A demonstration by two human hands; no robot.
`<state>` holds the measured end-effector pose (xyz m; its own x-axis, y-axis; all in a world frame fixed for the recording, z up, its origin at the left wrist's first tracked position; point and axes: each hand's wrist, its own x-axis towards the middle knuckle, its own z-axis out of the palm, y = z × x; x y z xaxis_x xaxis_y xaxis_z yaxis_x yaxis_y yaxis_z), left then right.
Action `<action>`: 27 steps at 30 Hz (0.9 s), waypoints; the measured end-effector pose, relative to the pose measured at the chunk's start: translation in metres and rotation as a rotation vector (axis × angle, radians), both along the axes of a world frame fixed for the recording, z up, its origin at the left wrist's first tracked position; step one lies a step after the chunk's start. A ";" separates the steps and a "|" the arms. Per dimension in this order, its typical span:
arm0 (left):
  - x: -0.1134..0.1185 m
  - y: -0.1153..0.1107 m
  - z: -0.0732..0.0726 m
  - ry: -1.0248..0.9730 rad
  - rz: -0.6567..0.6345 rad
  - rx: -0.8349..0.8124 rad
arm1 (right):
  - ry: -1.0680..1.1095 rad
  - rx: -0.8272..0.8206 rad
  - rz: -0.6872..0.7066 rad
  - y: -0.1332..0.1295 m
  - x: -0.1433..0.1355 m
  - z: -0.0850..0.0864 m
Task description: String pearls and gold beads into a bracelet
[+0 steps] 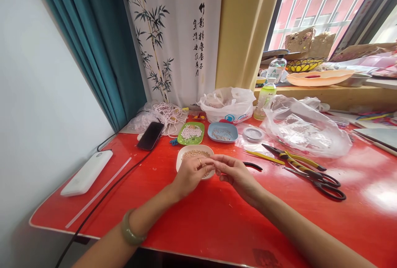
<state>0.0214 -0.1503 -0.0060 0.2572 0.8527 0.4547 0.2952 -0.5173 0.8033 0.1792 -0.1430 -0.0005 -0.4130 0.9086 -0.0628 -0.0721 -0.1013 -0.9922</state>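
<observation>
My left hand and my right hand meet at the fingertips over the near edge of a white dish of small gold beads. Both hands are closed in a pinch. Whatever lies between the fingers is too small or hidden to make out. Just behind the white dish stand a green dish with pale pink beads and a blue dish with small pieces in it. The tip of a black handle shows beside my right hand.
Pliers, black scissors and yellow tweezers lie to the right. A phone, a cable, a white power bank and a clear strip are on the left. Plastic bags and bead strands line the back of the red table.
</observation>
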 end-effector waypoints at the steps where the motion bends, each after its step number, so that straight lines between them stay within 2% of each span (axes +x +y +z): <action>1: 0.000 0.000 0.000 -0.044 0.017 -0.060 | -0.124 0.077 0.011 0.003 0.005 0.005; 3: 0.000 0.002 0.002 -0.156 0.066 -0.203 | -0.461 0.330 0.012 0.012 0.017 0.013; 4: 0.000 0.002 0.003 -0.216 0.091 -0.268 | -0.682 0.509 -0.055 0.016 0.025 0.017; 6: -0.001 0.004 0.005 -0.322 0.122 -0.367 | -1.128 0.742 -0.184 0.023 0.041 0.018; 8: -0.002 0.007 0.007 -0.417 0.118 -0.416 | -1.440 0.830 -0.165 0.025 0.054 0.011; 11: -0.003 0.009 0.008 -0.563 0.068 -0.452 | -1.645 0.806 -0.118 0.021 0.065 -0.012; 13: -0.004 0.010 0.007 -0.655 0.033 -0.474 | -1.635 0.820 -0.085 0.017 0.068 -0.029; 15: -0.004 0.010 0.007 -0.724 0.002 -0.497 | -1.502 0.852 -0.102 0.016 0.067 -0.041; 18: -0.005 0.010 0.007 -0.753 -0.028 -0.519 | -1.267 0.829 -0.183 0.021 0.064 -0.046; 23: -0.005 0.008 0.010 -0.728 -0.067 -0.526 | -1.090 0.689 -0.305 0.038 0.071 -0.026; 25: -0.004 0.007 0.011 -0.712 -0.071 -0.522 | -0.995 0.614 -0.316 0.041 0.075 -0.016; 27: -0.003 0.006 0.012 -0.697 -0.067 -0.517 | -0.811 0.509 -0.294 0.041 0.075 -0.008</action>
